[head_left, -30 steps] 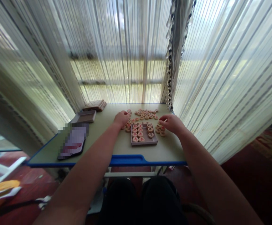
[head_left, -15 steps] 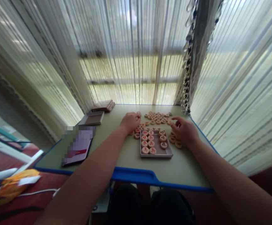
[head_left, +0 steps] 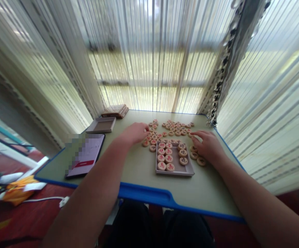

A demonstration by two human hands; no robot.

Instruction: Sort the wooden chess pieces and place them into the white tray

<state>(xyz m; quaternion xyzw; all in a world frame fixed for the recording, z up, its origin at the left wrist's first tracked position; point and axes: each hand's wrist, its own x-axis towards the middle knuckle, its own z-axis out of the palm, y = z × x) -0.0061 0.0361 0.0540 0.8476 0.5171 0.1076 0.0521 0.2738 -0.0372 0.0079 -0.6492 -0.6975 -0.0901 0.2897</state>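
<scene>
Round wooden Chinese chess pieces (head_left: 171,133) with red or black characters lie scattered across the table's far middle. My left hand (head_left: 137,132) is at the left edge of this group, its fingers closed around a piece at the fingertips, partly hidden. On the right side my right hand (head_left: 205,144) has thumb and forefinger apart, the fingertips beside the outermost pieces. Several black-marked pieces (head_left: 201,161) lie under and below that hand. Between my hands sits a shallow box (head_left: 175,172), with two columns of red pieces at its left and three black ones at its right.
A second shallow tray (head_left: 101,131) stands at the back left, with stacked books (head_left: 115,111) behind it. A tablet (head_left: 87,155) lies at the left. The table (head_left: 136,165) has a blue rim, and fringed curtains (head_left: 149,69) hang beyond it.
My left hand has drawn left, away from the scattered pieces, uncovering several of them. My right hand has lowered its fingertips near the right-hand pieces. The view has shifted slightly.
</scene>
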